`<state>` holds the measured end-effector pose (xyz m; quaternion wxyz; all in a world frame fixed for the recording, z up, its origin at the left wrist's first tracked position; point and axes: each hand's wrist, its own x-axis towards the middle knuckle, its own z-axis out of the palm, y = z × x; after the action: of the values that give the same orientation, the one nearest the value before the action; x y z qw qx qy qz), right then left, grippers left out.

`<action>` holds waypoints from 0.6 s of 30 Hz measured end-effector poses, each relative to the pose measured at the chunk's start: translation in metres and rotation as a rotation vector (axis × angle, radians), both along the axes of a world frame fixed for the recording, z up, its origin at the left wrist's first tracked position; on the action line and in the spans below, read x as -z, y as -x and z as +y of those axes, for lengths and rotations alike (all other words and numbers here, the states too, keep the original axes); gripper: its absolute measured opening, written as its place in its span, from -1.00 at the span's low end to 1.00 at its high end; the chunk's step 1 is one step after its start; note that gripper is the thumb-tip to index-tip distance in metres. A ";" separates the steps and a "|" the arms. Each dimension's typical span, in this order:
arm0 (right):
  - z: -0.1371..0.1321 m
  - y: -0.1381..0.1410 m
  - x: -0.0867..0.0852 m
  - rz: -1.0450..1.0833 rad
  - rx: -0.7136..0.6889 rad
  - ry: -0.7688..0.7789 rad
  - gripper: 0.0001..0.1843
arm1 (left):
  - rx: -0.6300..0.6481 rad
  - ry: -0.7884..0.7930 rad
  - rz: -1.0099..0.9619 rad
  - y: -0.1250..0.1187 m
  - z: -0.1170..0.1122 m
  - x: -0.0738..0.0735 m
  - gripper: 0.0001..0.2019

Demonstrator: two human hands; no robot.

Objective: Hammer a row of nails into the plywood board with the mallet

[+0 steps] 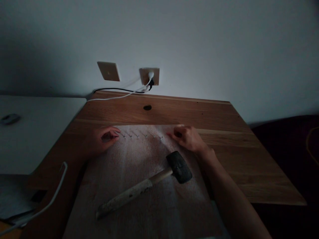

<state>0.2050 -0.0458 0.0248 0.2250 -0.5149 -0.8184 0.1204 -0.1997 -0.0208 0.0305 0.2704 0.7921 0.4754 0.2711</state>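
A pale board (139, 199) lies on a wooden desk (224, 146). Several small nails (146, 136) stand in a row near the board's far edge. My left hand (103, 138) rests at the left end of that row, fingers curled and pinched together near the first nail. At the right end sits my right hand (188, 137), fingers curled in with the fingertips close to the last nail. Between my arms a black rubber mallet (178, 167) with a light wooden handle (129, 196) lies flat on the board, held by neither hand.
The room is dim. A wall socket (149, 76) with a white and a black cable plugged in sits behind the desk, beside a blank plate (108, 71). A round cable hole (147, 107) is in the desk. A white surface (37, 129) adjoins at left, a white cable (50, 199) crosses below.
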 end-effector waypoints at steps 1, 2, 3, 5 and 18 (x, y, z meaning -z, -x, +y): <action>0.000 0.000 0.000 0.005 -0.003 -0.001 -0.37 | -0.014 0.004 0.003 0.000 0.000 0.000 -0.85; 0.000 0.001 0.001 0.010 -0.007 0.000 -0.37 | -0.025 0.007 0.008 -0.001 0.000 0.000 -0.83; 0.000 0.001 0.001 0.013 -0.011 0.001 -0.37 | -0.034 0.010 0.012 -0.001 -0.001 0.000 -0.81; -0.001 0.002 0.002 0.009 -0.022 0.007 -0.39 | -0.036 0.009 0.012 -0.001 -0.001 0.001 -0.80; -0.001 0.004 -0.001 -0.019 -0.009 0.042 -0.57 | -0.126 -0.010 0.124 -0.009 -0.004 -0.005 -0.74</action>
<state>0.2014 -0.0469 0.0263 0.2059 -0.5168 -0.8201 0.1339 -0.1909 -0.0247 0.0355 0.2187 0.7772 0.5388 0.2404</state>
